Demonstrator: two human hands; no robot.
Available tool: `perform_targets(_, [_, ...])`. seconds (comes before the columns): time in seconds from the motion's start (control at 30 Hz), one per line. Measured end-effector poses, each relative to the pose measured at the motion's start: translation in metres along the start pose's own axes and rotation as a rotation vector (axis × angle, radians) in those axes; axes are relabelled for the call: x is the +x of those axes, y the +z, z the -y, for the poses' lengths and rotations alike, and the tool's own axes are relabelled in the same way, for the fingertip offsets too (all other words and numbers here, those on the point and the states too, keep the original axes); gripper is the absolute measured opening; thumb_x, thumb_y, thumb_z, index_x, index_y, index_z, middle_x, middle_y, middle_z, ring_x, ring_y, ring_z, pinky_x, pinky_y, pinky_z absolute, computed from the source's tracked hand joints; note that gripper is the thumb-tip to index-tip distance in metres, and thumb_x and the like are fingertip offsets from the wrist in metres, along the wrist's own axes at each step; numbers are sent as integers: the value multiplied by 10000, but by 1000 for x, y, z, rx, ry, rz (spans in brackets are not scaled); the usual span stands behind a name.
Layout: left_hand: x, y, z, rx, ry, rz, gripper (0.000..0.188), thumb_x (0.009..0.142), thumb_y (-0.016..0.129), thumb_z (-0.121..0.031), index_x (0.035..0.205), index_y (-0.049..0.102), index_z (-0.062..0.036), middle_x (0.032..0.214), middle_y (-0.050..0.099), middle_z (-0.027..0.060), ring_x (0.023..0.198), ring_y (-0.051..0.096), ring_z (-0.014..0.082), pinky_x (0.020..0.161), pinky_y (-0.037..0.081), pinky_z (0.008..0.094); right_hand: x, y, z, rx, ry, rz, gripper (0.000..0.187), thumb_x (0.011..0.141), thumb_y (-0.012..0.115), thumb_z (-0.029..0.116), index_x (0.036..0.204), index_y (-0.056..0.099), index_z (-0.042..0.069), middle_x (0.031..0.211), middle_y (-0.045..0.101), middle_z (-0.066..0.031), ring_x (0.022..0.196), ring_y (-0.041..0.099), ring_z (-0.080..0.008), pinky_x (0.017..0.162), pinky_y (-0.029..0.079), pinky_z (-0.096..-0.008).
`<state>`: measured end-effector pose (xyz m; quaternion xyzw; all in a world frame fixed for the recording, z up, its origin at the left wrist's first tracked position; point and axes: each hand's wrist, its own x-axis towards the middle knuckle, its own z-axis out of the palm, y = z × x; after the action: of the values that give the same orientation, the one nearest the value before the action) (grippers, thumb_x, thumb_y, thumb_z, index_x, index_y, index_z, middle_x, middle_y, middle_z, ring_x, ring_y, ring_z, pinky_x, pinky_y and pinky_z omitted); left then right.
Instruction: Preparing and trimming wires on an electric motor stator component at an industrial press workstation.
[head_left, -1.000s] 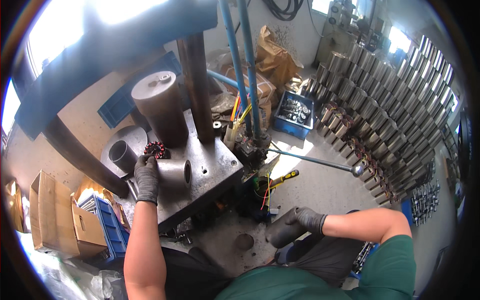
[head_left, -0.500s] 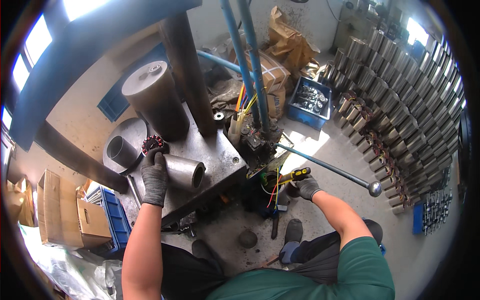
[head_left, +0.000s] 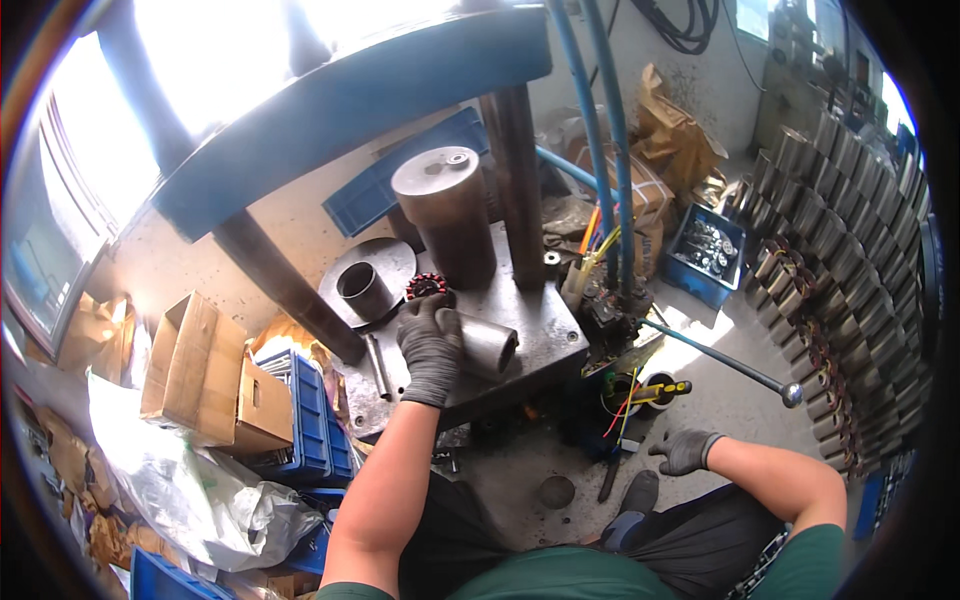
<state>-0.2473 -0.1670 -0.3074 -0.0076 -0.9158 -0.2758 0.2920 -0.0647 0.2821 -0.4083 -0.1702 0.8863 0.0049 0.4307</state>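
Observation:
My left hand (head_left: 428,350), in a grey glove, reaches over the press bed (head_left: 545,325). Its fingers curl at the edge of a wound motor stator (head_left: 427,286) with red and dark coils; the fingertips are partly hidden. Against that hand, on its right, a metal cylinder (head_left: 487,343) lies on its side, open end to the right. My right hand (head_left: 686,452), gloved too, hangs above the floor with its fingers apart and nothing in them. Beyond it, a yellow-and-black handled tool (head_left: 668,391) rests at a container that also holds red and yellow wires (head_left: 622,402).
A short steel ring (head_left: 364,288) sits on a round plate, left of a tall steel cylinder (head_left: 450,220). The press lever (head_left: 720,362) juts out on the right. Stacked metal tubes (head_left: 850,240) line the right side. Cardboard boxes (head_left: 195,370) and blue crates (head_left: 318,415) stand left.
My right hand has let go of the yellow-and-black tool and drawn back toward me. The left hand stays at the stator. The whole view has turned left.

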Motion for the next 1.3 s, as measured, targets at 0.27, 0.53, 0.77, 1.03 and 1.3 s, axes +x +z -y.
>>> perform_targets(0.27, [-45,6,-46,107,442,178,647,693,778,-181,1319,619,-160,1273,632,99,1311,534,312,1219,298,542,-27,-61,113,-89,-389,-93,721,967,571,654,1452,593,120,1359,656,-177,1211,646,-378,1013,526,-455])
perform_targets(0.53, [-30,-29,-44,-766,57,-64,412,794,602,174,1150,622,-32,1053,715,115,975,731,235,840,598,334,5,-87,109,-113,-351,-322,529,945,624,587,1159,759,123,1058,730,-177,1027,701,-378,938,536,-492])
perform_targets(0.77, [1,-76,9,-953,-528,-90,550,669,541,256,1156,594,7,1037,742,135,977,742,233,913,616,338,2,-92,113,-30,-471,-338,447,949,656,503,1181,750,132,1088,728,-151,1025,703,-363,930,541,-482])
perform_targets(1.03, [11,-97,41,-702,-284,194,498,799,619,116,1273,634,-35,1175,717,131,1148,688,234,1043,549,344,28,-112,133,47,-600,-327,411,950,657,455,1144,739,102,1078,708,-170,1033,687,-379,925,539,-480])
perform_targets(1.3, [-34,-76,86,-279,165,563,607,769,895,-264,1279,639,-57,1451,496,234,1267,609,381,1057,524,472,47,-105,125,222,-395,-476,383,785,829,306,1037,709,45,981,722,-142,945,692,-314,863,566,-443])
